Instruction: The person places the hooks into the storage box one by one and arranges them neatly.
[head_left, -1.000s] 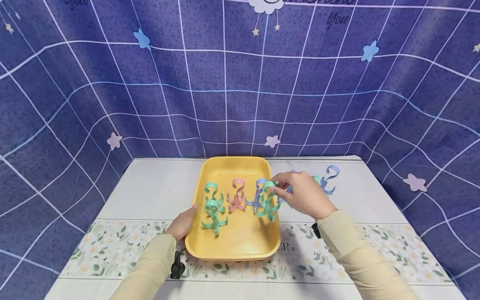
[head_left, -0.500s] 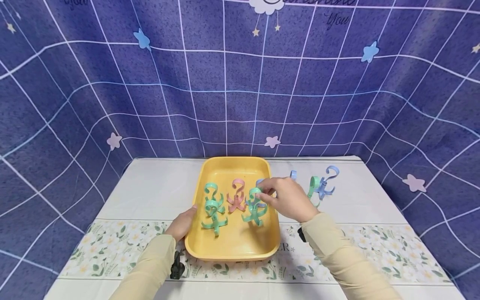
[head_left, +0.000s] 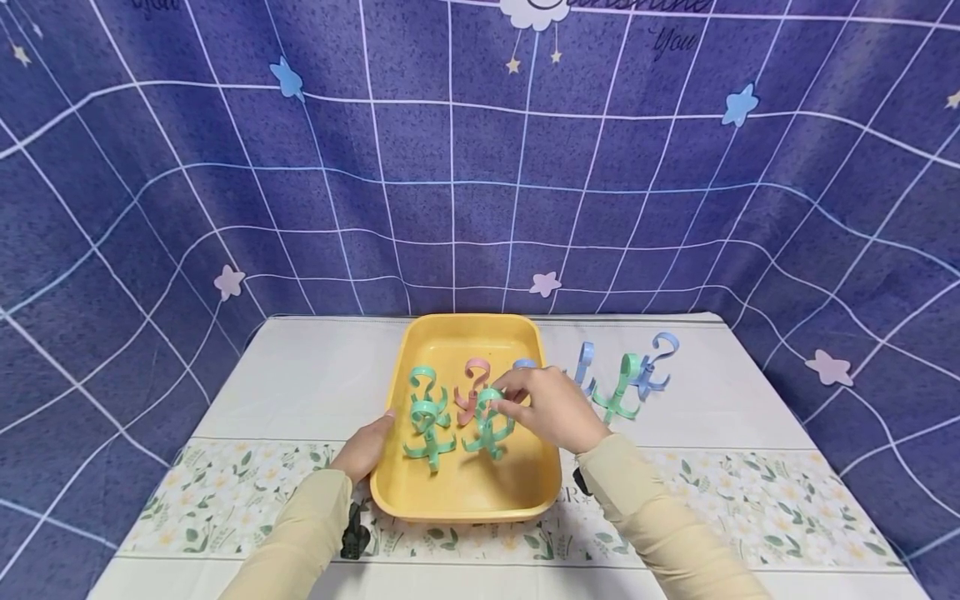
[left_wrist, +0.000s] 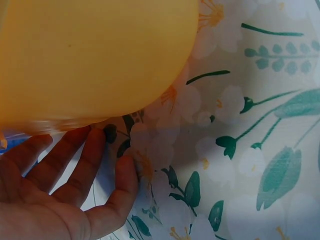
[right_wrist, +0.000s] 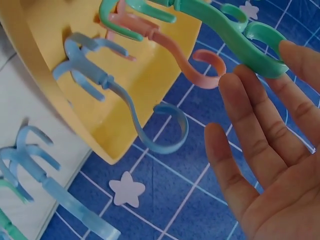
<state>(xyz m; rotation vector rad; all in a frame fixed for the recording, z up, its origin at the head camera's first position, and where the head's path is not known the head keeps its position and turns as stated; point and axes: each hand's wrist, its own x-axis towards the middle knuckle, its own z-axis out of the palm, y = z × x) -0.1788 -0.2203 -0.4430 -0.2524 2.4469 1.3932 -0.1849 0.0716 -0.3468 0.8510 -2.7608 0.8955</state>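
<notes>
My right hand (head_left: 551, 410) pinches a green pronged hook (head_left: 489, 439) by its curved top, over the yellow tray (head_left: 465, 497). The right wrist view shows its fingertips (right_wrist: 282, 52) at the green curve. A pink hook (head_left: 476, 367) and a blue hook (head_left: 523, 364) stand in the tray behind it, the blue one partly hidden by my hand. Near the tray's left wall are two green hooks, the front one (head_left: 431, 450) overlapping the back one (head_left: 422, 373). My left hand (head_left: 363, 448) touches the tray's left side; in the left wrist view its loosely extended fingers (left_wrist: 92, 160) meet the wall.
On the white table (head_left: 315, 367), right of the tray, lie a blue hook (head_left: 584, 365), a green hook (head_left: 621, 390) and another blue hook (head_left: 647, 377). A dark blue gridded curtain (head_left: 480, 208) hangs around the back and sides. A floral strip (head_left: 240, 492) crosses the table.
My right hand has carried the green hook leftward and toward me, from the tray's right side to near its middle. The hooks on the right have come into fuller view. My left hand stays put.
</notes>
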